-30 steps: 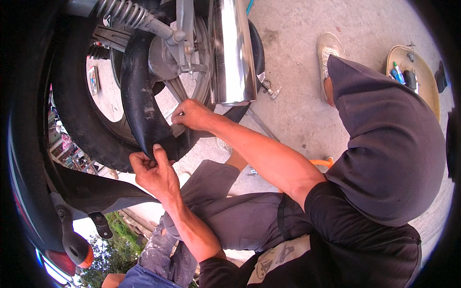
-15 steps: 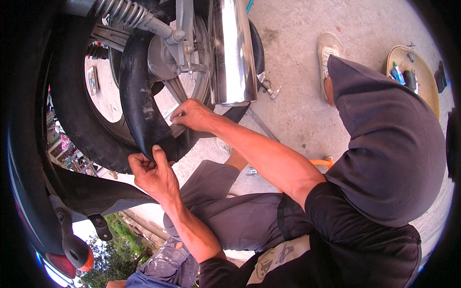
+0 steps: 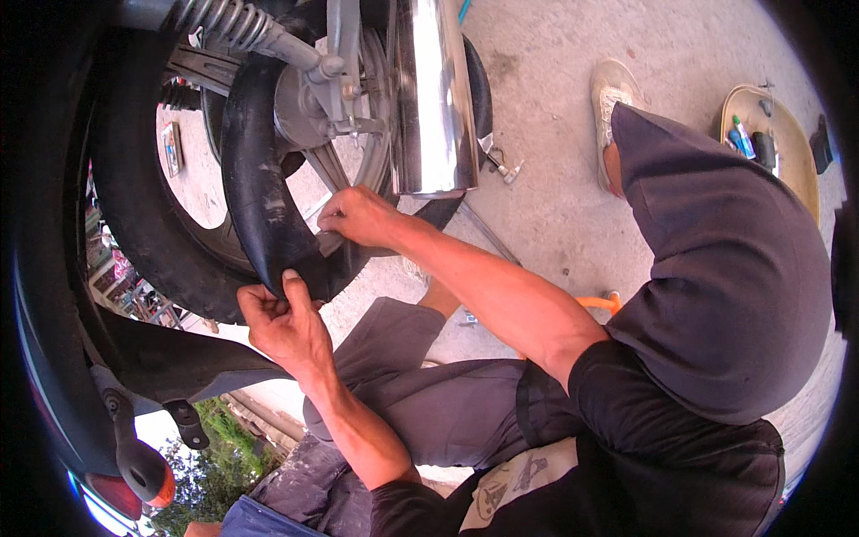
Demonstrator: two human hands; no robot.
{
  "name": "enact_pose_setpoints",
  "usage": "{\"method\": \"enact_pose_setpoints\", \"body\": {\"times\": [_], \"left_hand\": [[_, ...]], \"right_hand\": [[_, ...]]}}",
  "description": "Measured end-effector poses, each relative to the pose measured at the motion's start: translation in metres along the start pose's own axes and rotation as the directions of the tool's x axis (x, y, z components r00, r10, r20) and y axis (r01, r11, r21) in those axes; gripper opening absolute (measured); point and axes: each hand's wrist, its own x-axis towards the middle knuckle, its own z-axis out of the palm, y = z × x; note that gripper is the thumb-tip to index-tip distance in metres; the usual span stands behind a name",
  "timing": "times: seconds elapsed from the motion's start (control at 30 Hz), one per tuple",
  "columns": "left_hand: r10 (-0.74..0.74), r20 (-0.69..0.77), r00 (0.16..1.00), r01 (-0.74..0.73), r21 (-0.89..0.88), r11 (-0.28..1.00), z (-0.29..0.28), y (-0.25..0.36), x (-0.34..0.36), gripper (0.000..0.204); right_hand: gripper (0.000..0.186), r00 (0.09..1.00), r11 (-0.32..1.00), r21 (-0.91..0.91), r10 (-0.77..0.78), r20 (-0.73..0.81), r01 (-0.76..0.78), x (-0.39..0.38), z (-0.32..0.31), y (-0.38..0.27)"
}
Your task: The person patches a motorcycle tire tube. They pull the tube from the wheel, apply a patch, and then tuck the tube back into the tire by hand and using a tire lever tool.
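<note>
A slack black inner tube (image 3: 259, 161) hangs out of the motorcycle's rear wheel, beside the black tyre (image 3: 134, 215). My left hand (image 3: 291, 327) is closed on the tube's lower edge, thumb on top and fingers curled underneath. Closer to the wheel rim, my right hand (image 3: 358, 217) is closed in a pinch beside the tube. Its fingertips point at the tube's edge, and what they hold is hidden. The grey hub (image 3: 300, 112) sits behind the tube.
A chrome exhaust (image 3: 431, 98) stands just above my right hand. The spring shock absorber (image 3: 242, 27) and rear mudguard (image 3: 170, 353) flank the wheel. A metal tool (image 3: 506, 170) lies on the concrete. At right is a tan tray (image 3: 796, 166) with small items. Another person's stained clothing (image 3: 304, 488) shows below.
Both my hands stay almost where they were, the tube shifting only slightly. At the lower left, the other person's blue and grey clothing has moved.
</note>
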Motion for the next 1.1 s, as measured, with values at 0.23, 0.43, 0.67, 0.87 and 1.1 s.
{"method": "enact_pose_setpoints", "body": {"times": [0.23, 0.43, 0.67, 0.87, 1.1], "left_hand": [[0.026, -0.001, 1.0, -0.026, -0.014, 1.0, -0.001, -0.001, 0.001, 0.029], [0.03, 0.003, 1.0, -0.03, 0.033, 0.999, -0.002, 0.0, 0.001, 0.029], [0.037, -0.005, 0.999, -0.036, 0.032, 0.999, -0.001, 0.003, 0.001, 0.029], [0.033, 0.009, 0.999, -0.033, -0.004, 0.999, 0.0, 0.002, 0.002, 0.027], [0.034, 0.012, 0.999, -0.034, -0.001, 0.999, 0.002, 0.004, 0.003, 0.027]], "right_hand": [[0.022, 0.996, 0.995, -0.046, -0.086, 0.006, 0.086, 0.002, 0.002, 0.006], [0.024, 0.999, 0.999, -0.022, 0.024, 0.039, -0.023, 0.008, -0.001, 0.003], [0.026, 0.993, 0.995, -0.033, 0.1, 0.066, -0.098, 0.006, -0.007, -0.008], [0.028, 0.995, 0.993, -0.084, 0.09, 0.054, -0.085, 0.007, -0.008, -0.012], [0.03, 0.999, 0.998, -0.059, 0.03, -0.03, -0.032, 0.006, -0.001, -0.01]]}}
